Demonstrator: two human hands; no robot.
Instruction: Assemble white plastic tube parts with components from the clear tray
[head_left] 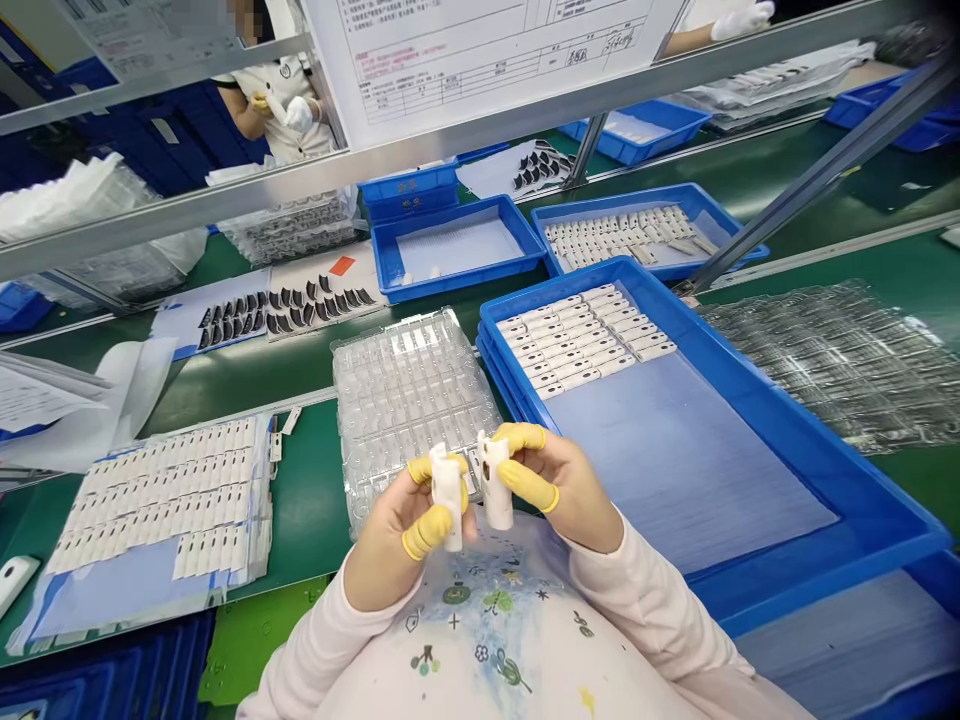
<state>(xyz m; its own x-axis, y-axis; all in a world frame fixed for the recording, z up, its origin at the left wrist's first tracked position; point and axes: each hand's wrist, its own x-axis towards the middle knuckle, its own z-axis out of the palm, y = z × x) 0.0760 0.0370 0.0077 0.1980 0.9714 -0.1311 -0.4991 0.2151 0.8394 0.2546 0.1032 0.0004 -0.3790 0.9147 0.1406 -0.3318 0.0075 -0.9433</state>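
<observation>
1. Over the green conveyor belt (300,520), close to my chest, I held both hands up. My left hand (397,545) was closed narrowly on a white plastic part (448,497), which stood upright, pinched at its sides by fingers in yellow finger cots (427,530).
2. My right hand (562,490) was just as narrow, pinching a second white plastic part (495,483), also upright and just beside the first.
3. Technique, as I judged it: gripping each part lightly by its sides, with the cots against it, kept bare skin off the white surfaces and held the part steady.
4. Directly beyond my hands lay a clear blister tray (412,400). To its right, a large blue plastic tray (787,420) held rows of white parts (585,340) at its far end. To its left, more white pieces (157,500) lay in rows on a blue sheet.
5. Farther on were black parts (285,310) on a white sheet, two smaller blue trays (457,285) (645,205), and a stack of clear trays (832,360) at right.
6. Beyond an aluminium rail (225,180), a co-worker's gloved hand (298,114) was visible.
</observation>
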